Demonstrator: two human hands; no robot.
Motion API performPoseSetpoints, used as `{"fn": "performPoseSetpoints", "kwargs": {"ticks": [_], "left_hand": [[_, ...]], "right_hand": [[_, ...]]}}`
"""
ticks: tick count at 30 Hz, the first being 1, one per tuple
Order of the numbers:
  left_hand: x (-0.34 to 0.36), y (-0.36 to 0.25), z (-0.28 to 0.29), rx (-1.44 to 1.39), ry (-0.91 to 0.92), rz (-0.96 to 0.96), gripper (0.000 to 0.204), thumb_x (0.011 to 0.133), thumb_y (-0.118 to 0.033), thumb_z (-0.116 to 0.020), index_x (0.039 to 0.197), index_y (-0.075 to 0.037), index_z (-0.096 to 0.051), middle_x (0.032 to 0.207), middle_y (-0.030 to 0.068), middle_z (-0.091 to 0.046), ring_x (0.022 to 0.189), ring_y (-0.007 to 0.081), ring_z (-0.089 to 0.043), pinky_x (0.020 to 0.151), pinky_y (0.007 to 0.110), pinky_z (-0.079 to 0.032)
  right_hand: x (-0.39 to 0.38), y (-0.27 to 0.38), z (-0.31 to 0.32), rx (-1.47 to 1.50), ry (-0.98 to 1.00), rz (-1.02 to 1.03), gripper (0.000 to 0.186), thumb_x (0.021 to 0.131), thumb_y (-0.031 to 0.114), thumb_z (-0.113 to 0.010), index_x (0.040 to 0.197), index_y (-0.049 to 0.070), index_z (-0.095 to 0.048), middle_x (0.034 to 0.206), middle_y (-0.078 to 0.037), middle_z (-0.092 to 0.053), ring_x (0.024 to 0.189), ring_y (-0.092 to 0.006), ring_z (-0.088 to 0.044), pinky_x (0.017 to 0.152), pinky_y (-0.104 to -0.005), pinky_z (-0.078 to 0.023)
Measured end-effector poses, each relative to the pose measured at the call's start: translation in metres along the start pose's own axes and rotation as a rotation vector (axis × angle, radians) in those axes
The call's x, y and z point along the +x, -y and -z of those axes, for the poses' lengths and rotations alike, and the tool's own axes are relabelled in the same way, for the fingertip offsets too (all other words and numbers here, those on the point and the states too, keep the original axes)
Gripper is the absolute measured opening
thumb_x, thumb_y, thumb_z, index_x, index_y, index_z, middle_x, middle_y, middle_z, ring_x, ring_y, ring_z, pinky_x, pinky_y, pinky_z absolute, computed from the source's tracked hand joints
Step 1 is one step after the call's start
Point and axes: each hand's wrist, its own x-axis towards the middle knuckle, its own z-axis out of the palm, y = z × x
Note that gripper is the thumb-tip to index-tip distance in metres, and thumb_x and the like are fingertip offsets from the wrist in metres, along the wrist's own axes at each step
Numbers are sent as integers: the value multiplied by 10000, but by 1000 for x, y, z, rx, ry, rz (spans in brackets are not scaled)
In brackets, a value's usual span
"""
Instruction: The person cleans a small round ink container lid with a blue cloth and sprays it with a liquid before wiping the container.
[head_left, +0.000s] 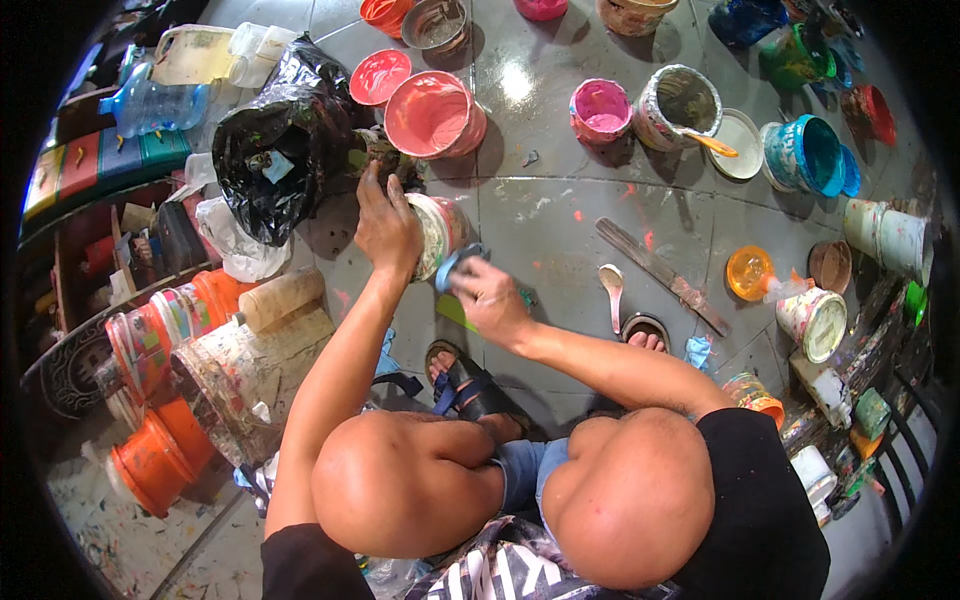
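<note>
A paint-smeared white and pink tub (437, 236) is tilted in front of me, just above the tiled floor or on it; I cannot tell which. My left hand (388, 228) grips it from the left, fingers pointing away from me along its side. My right hand (490, 300), blurred by motion, pinches a crumpled blue cloth (458, 268) against or close to the tub's right side. Right behind the tub stands a pink paint bucket (433, 115), with a flat pink lid (381, 77) beside it.
On the left are a black bin bag (265, 160) and a paint-stained bucket (250, 375) lying on its side. A wooden stick (665, 275) and a spoon (612, 297) lie to the right. Farther off are a magenta tub (600, 110) and a white bucket (655, 118) near a brush (712, 145).
</note>
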Motion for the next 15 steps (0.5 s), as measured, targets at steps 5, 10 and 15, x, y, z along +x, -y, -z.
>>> {"fn": "performPoseSetpoints", "kwargs": {"ticks": [5,10,15], "left_hand": [[-15,-13,4,40,4,141,440,1090,-358,-445,1408,-64,-523,1344,201,-634,1041,474,-673,833,545,-544],[-33,50,7,-37,241,135,469,1089,-294,-475,1407,50,-496,1404,323,-513,1289,465,-510,1041,526,-465],[-22,30,41,-211,163,-28,510,1037,-285,-590,1419,41,-499,1430,265,-524,1285,455,-531,1081,484,-443]], "right_hand": [[-10,20,-20,33,112,-10,265,867,44,-613,1098,35,-742,1028,-181,-697,941,-387,-686,840,-449,-559],[1,-9,44,63,56,-346,188,907,76,-655,1080,4,-641,992,-141,-740,902,-203,-725,811,-350,-571],[13,-42,77,477,-20,-494,329,962,55,-667,1267,20,-547,1031,-126,-741,900,-144,-702,747,-292,-561]]}}
